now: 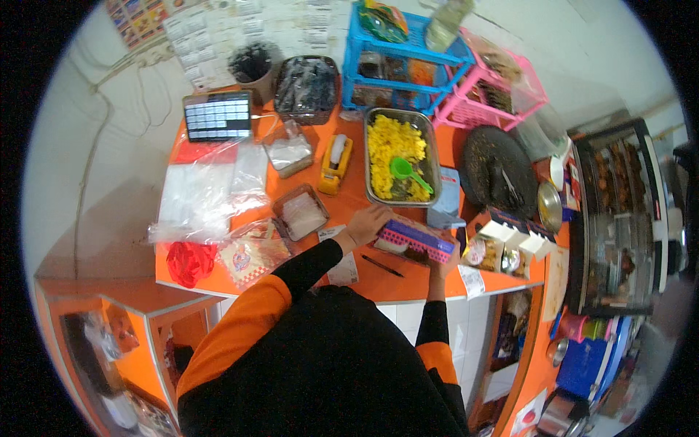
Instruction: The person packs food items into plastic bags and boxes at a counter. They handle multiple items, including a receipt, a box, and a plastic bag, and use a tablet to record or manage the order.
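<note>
Between my two hands is a purple and pink printed cardboard box (416, 240), lying near the front of the orange table. My left hand (370, 224) grips its left end, and my right hand (446, 261) holds its right end. What the box contains is mostly hidden. Just beyond it stands a steel tray (369, 188) of yellow rice (390, 142), with a green plastic scoop (403, 168) resting in it. A black pen (382, 266) lies in front of the box. To the right, a second cardboard box (494, 254) stands with its lid raised, holding wrapped food.
A stone mortar (494, 180) with a pestle sits at the right, before a glass display case (622, 218). Blue (404, 76) and pink racks (497, 87) line the back. On the left are plastic bags (196, 191), a tape dispenser (333, 166), small baskets (300, 212) and a tablet (218, 116).
</note>
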The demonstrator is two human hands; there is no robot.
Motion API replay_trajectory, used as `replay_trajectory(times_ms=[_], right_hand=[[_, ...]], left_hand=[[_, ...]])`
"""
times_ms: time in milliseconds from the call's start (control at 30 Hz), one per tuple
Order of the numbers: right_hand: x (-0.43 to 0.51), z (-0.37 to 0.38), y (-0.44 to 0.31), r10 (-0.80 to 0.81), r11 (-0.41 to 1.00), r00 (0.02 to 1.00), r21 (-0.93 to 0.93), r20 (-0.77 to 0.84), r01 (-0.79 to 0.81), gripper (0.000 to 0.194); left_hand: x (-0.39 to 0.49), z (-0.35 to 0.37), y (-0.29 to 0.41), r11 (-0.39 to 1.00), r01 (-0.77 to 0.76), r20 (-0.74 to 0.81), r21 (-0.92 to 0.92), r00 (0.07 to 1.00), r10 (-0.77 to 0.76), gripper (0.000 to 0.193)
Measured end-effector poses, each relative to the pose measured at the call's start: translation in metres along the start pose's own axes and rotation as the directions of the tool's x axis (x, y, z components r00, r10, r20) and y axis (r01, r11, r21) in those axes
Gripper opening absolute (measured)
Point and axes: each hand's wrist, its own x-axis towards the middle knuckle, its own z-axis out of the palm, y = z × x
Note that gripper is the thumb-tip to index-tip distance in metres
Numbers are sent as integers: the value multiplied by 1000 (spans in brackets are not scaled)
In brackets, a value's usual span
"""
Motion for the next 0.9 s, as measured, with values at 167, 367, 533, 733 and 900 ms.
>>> replay_trajectory(times_ms=[167, 367, 533, 733, 900], right_hand=[[-6, -14, 15, 101, 995, 993, 7, 67, -102, 37], [0, -30, -18, 0, 862, 953, -483, 303, 154, 36], [3, -17, -44, 77, 920, 902, -380, 425, 100, 48], [47, -33, -48, 19, 854, 813, -432, 582, 289, 41], [77, -40, -38, 305, 792, 819, -607, 485, 64, 32]], left_hand=[[-18, 9, -18, 984, -176, 111, 3, 978, 174, 56], [-19, -6, -16, 990, -115, 266, -87, 955, 134, 63], [-15, -19, -8, 994, -17, 340, -105, 939, 52, 73], [-5, -14, -1, 938, 204, 217, -279, 965, -145, 69], [13, -12, -11, 914, 259, 255, -312, 950, -182, 69]])
